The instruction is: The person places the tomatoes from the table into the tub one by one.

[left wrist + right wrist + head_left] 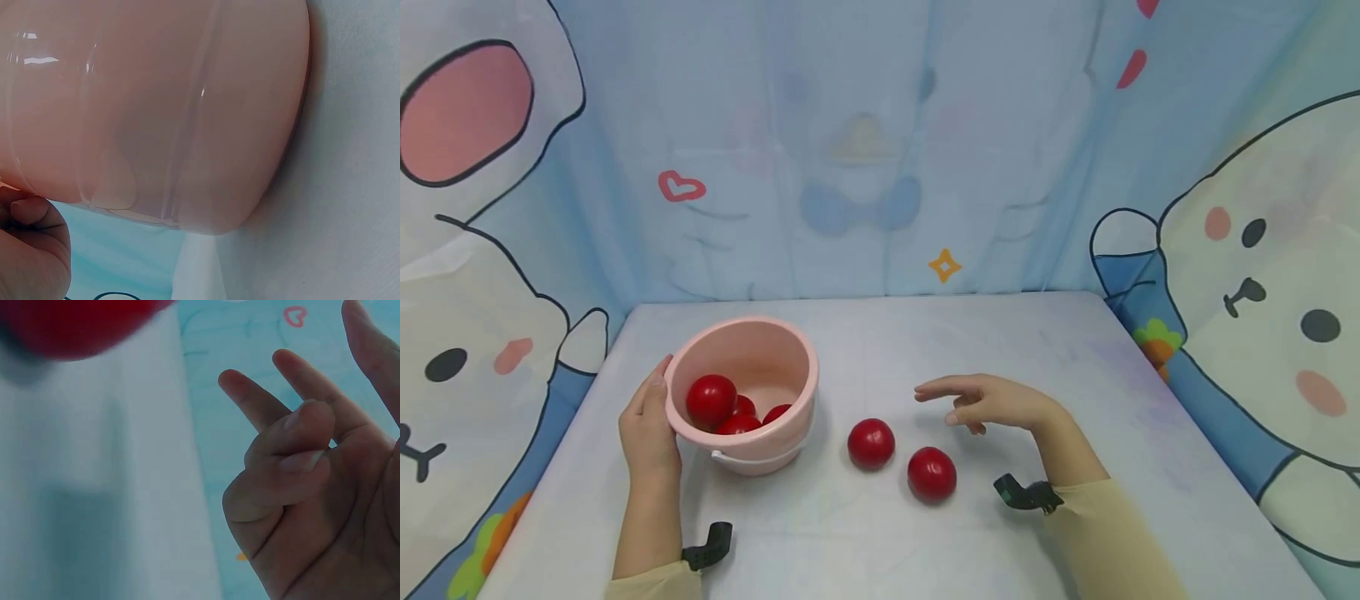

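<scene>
A pink bucket (801, 379) with a white handle stands on the left half of the table, its mouth toward me. Several shiny red balls (711, 402) lie inside it. My left hand (651, 421) grips the bucket's left rim; in the left wrist view, curled fingers (31, 212) meet the pink wall (144, 112). To the right of the bucket, one red ball (871, 443) and a second red ball (932, 475) rest on the tabletop. Above and right of them hovers my right hand (1000, 402), holding nothing. Two of its fingers (250, 394) reach out while others bend inward.
A white cloth covers the table (865, 542). Behind it hangs a light blue curtain (865, 233) with cartoon prints, which also lines both sides. A black wrist mount (1028, 493) sits at my right cuff, another black mount (707, 546) at my left.
</scene>
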`<state>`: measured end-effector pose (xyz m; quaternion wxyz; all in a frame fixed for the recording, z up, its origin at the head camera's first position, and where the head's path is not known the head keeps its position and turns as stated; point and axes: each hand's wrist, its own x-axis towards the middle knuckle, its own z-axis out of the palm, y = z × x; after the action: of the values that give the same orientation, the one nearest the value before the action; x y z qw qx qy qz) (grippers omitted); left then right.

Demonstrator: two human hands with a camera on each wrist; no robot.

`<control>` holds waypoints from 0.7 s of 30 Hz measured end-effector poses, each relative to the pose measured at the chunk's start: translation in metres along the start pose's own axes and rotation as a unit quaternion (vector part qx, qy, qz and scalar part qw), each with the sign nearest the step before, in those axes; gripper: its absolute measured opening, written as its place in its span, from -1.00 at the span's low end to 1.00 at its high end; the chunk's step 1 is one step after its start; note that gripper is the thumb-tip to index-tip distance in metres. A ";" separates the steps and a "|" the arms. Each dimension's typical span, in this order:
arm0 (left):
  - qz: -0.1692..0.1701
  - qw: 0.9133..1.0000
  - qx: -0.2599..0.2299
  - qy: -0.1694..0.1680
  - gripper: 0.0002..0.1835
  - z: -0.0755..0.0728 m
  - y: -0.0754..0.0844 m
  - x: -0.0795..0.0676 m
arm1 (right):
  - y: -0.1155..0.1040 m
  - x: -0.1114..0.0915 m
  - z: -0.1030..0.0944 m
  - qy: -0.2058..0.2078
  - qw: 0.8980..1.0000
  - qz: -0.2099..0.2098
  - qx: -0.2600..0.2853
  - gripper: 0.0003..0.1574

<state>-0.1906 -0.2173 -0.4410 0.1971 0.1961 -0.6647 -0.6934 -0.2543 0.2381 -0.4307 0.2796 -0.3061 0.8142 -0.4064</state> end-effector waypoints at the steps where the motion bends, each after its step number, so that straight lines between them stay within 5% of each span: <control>1: 0.001 1.000 0.003 0.001 -0.57 0.000 0.000 0.000 | 0.007 -0.003 0.005 -0.001 1.000 -0.001 0.007 -0.36; 8: -0.002 1.000 -0.005 0.001 -0.55 0.001 0.001 0.000 | 0.038 -0.014 0.033 -0.006 0.998 0.030 0.059 -0.26; 21: 0.000 1.000 -0.013 -0.006 -0.52 0.000 -0.001 0.000 | 0.048 -0.015 0.045 -0.034 0.995 0.036 0.089 -0.24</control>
<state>-0.1910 -0.2175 -0.4420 0.1959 0.1891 -0.6570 -0.7030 -0.2255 0.2496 -0.4905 0.3475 -0.2640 0.7752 -0.4566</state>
